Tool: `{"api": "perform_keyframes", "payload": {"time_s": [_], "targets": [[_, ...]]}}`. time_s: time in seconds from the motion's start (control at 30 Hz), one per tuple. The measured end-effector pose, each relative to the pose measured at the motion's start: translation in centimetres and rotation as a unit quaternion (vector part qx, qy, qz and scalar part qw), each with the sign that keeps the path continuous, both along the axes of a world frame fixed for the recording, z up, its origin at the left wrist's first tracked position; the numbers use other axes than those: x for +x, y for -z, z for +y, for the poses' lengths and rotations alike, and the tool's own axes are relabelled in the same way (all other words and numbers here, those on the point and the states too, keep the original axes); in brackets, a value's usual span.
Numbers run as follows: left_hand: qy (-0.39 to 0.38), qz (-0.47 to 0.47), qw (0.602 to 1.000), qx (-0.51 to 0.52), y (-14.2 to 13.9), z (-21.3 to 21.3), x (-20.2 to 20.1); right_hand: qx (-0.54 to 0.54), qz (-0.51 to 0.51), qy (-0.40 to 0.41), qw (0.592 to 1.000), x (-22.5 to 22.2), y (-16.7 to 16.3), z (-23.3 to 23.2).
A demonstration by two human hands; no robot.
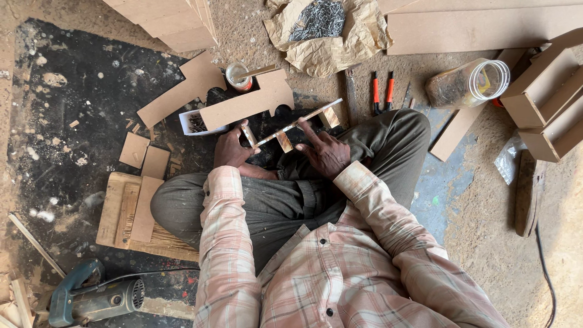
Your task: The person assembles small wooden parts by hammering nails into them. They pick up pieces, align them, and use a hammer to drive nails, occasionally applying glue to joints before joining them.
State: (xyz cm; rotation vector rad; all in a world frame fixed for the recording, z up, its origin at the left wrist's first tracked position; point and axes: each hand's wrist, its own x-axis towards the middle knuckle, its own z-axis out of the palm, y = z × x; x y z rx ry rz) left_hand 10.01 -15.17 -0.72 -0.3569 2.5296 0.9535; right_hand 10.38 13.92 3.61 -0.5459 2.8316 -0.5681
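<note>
Left hand (234,149): fingers curled and pinching the left end of a thin wooden strip assembly (296,124), at one of its short cross pieces.
Right hand (326,152): fingers spread, the forefinger stretched along the strip's middle, the rest resting just below it.
Strip assembly: a long narrow strip with small blocks fixed across it, tilted up toward the right, at centre frame above the person's crossed legs, held between both hands.
White box (193,123): just left of the left hand, partly under a notched board (249,102); dark nails lie in it.
Small tin (238,76): above the board, open, a stick standing in it; contents cannot be told.
Crumpled paper (325,33): top centre, open, holding a heap of dark nails.
Clear plastic jar (467,84): right of centre, on its side, small brownish bits inside.
Pliers (382,91): red handles, between paper and jar.
Open board boxes (546,97): right edge, stacked.
Power tool (91,297): lower left, on the floor.
</note>
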Motion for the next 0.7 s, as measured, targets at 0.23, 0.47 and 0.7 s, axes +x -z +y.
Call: {"api": "perform_keyframes", "payload": {"time_s": [0.23,0.47,0.7], "targets": [[-0.008,-0.007,1.000,-0.002,-0.1,0.2,0.0,0.059,0.027,0.048,0.997,-0.1,1.0,0.3],[-0.017,-0.020,1.000,0.004,-0.8,0.1,-0.1,0.000,0.062,0.051,0.997,-0.7,0.4,0.6],[-0.013,-0.015,1.000,0.010,-0.9,0.1,-0.2,-0.006,-0.014,-0.037,0.999,-0.2,0.2,-0.4]]}}
